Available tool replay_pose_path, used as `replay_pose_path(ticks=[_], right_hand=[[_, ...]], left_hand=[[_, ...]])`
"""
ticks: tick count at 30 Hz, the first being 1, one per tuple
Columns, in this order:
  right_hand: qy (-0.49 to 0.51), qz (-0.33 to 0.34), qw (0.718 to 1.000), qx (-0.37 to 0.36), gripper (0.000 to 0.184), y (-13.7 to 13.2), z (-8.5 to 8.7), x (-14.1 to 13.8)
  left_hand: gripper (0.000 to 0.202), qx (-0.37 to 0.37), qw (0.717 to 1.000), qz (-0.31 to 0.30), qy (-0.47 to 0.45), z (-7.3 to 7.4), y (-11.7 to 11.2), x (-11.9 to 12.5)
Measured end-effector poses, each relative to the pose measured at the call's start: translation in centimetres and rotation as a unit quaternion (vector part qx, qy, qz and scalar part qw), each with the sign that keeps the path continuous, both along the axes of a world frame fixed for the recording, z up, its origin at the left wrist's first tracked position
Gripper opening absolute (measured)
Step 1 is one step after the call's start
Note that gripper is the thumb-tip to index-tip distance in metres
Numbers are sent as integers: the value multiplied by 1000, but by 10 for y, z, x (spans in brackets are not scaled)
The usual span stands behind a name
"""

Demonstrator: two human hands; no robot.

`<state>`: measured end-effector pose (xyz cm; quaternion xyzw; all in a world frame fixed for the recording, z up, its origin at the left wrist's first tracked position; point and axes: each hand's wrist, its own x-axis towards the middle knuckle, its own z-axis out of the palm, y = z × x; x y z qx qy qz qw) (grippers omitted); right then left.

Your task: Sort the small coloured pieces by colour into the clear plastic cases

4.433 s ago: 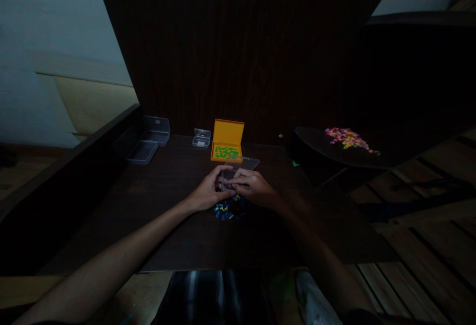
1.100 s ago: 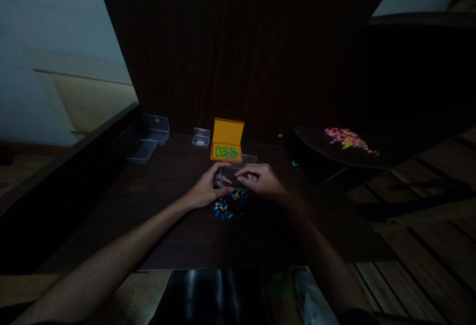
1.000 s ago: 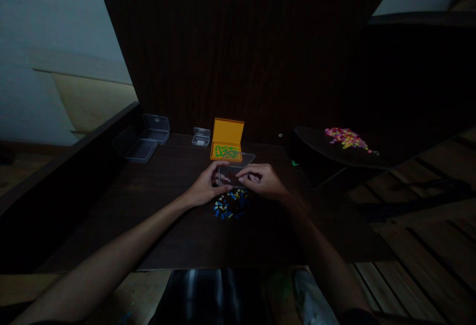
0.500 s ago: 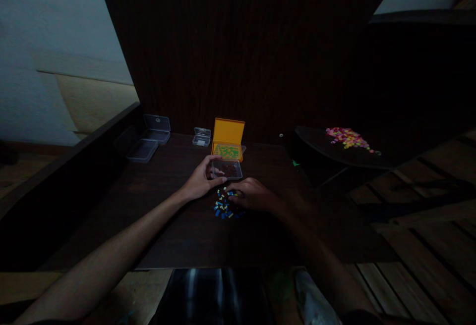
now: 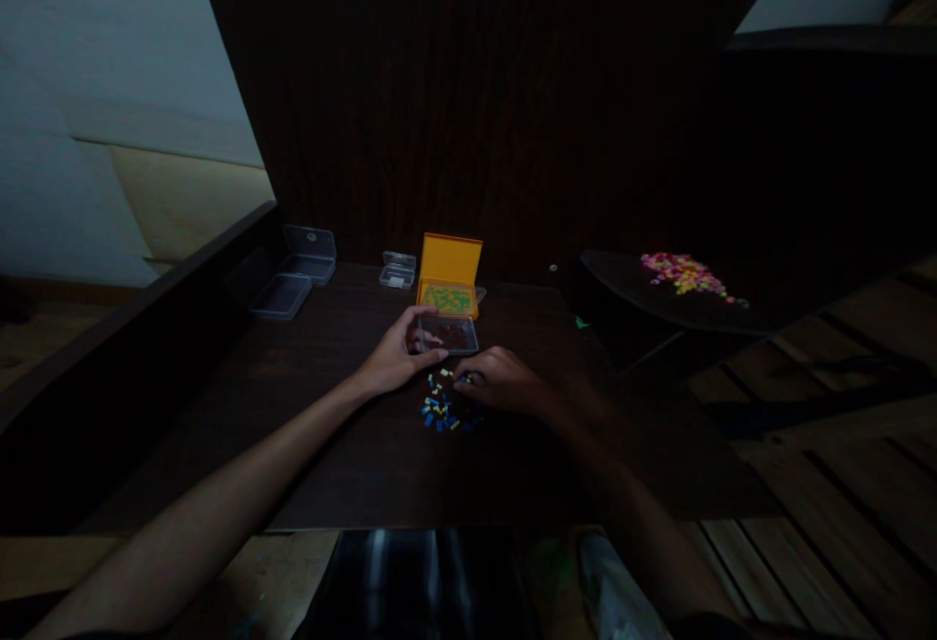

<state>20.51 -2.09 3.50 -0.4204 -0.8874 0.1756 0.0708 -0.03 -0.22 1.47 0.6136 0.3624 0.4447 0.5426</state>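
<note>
My left hand [image 5: 399, 352] is wrapped round the left side of a clear plastic box [image 5: 458, 336], thumb along its near edge. A few small dark bits show inside the box. Just to the right and nearer to me, my right hand [image 5: 502, 380] has its fingers drawn together at the pile of small blue and pale yellow pieces [image 5: 439, 411]. A few blue and yellow bits show at its fingertips; whether they are pinched or lie beneath is too small to tell.
Behind the box stands an open orange case [image 5: 452, 262] with green pieces in it. A small clear case [image 5: 397, 270] and larger clear cases [image 5: 282, 297] lie to the left. Pink and yellow pieces [image 5: 688, 274] are heaped on a dark surface at right, beyond a green scrap [image 5: 582, 323].
My right hand has shifted slightly to the right, over the far side of the pile. My left hand and the clear box have stayed almost still.
</note>
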Motion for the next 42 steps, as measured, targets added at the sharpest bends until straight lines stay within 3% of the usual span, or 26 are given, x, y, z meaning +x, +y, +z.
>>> replay_pose_path(ticks=[7, 17, 37, 42], right_hand=[[28, -10, 1000, 4, 17, -2, -5, -10], [32, 14, 999, -13, 16, -5, 4, -6], [-12, 22, 1000, 15, 18, -4, -3, -7], [30, 34, 999, -8, 16, -3, 0, -2]], left_hand=[[66, 1, 1000, -3, -9, 1, 0, 0], [66, 7, 1000, -5, -4, 3, -2, 0], [65, -2, 1000, -7, -5, 1, -2, 1], [66, 3, 1000, -8, -9, 1, -2, 1]])
